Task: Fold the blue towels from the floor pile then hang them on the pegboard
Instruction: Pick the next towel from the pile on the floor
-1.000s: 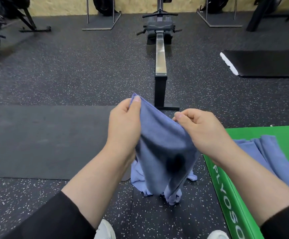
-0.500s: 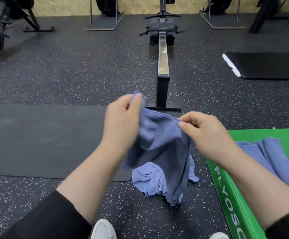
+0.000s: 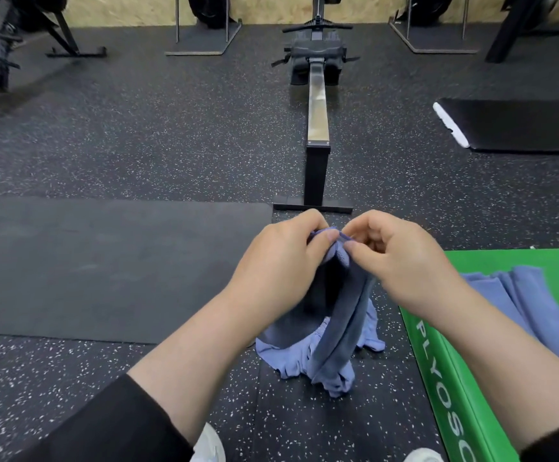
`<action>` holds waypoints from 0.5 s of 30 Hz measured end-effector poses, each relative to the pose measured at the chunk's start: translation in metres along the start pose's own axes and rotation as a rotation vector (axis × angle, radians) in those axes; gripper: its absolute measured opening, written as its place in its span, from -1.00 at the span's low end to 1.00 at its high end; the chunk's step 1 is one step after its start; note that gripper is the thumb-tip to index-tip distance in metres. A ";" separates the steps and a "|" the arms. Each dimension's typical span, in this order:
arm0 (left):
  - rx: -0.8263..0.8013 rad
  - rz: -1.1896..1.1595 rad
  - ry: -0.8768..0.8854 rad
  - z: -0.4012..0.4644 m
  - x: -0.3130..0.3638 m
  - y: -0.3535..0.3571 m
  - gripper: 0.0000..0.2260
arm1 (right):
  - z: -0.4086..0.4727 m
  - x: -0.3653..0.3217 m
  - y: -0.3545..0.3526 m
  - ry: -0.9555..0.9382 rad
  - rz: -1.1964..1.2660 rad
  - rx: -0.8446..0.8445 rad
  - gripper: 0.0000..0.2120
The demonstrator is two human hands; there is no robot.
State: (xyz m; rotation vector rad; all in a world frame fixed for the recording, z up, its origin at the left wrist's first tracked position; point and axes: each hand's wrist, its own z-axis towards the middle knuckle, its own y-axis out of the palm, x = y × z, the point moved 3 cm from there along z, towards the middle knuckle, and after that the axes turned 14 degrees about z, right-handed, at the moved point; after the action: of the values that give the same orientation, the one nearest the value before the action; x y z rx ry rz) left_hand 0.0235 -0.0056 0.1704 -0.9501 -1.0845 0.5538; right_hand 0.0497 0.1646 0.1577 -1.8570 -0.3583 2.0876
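Speckled floor (image 3: 171, 135) under crumpled blue towels (image 3: 291, 361).

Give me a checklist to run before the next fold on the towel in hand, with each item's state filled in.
1. Left hand pinches the held towel at its top edge: ok.
2. Right hand pinches the same edge, beside the left: ok.
3. Top corners brought together evenly: cannot tell, the fingers cover them.
4. Held towel hangs clear of the floor pile: cannot tell, its lower end overlaps the pile in this view.
5. Place to lay it: green plyo box at right, already bearing folded towels: ok.
6. Pegboard within reach: cannot tell, not in view.
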 end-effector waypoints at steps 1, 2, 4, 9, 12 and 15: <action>0.021 -0.009 0.002 0.000 0.000 -0.001 -0.82 | 0.000 0.003 0.000 0.012 -0.077 0.018 -0.88; 0.042 -0.020 0.000 0.000 -0.001 -0.003 -0.82 | 0.000 0.005 -0.001 0.024 -0.152 0.044 -0.90; 0.092 -0.052 -0.026 0.000 -0.004 -0.008 -0.81 | -0.001 0.006 -0.002 0.059 -0.285 0.094 -0.92; 0.225 -0.032 -0.158 0.005 -0.024 -0.026 -0.78 | 0.000 0.010 -0.012 0.121 -0.252 0.213 -0.87; 0.204 0.007 -0.220 0.006 -0.035 -0.028 -0.84 | 0.002 0.006 -0.012 0.074 -0.089 0.186 -0.80; 0.108 0.001 -0.185 0.002 -0.026 -0.023 -0.79 | 0.002 -0.001 -0.004 0.024 -0.040 0.073 -0.79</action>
State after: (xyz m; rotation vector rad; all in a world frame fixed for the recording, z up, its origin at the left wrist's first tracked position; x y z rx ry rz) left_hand 0.0097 -0.0366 0.1783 -0.8171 -1.2068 0.7049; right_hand 0.0478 0.1680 0.1608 -1.8164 -0.3068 2.0230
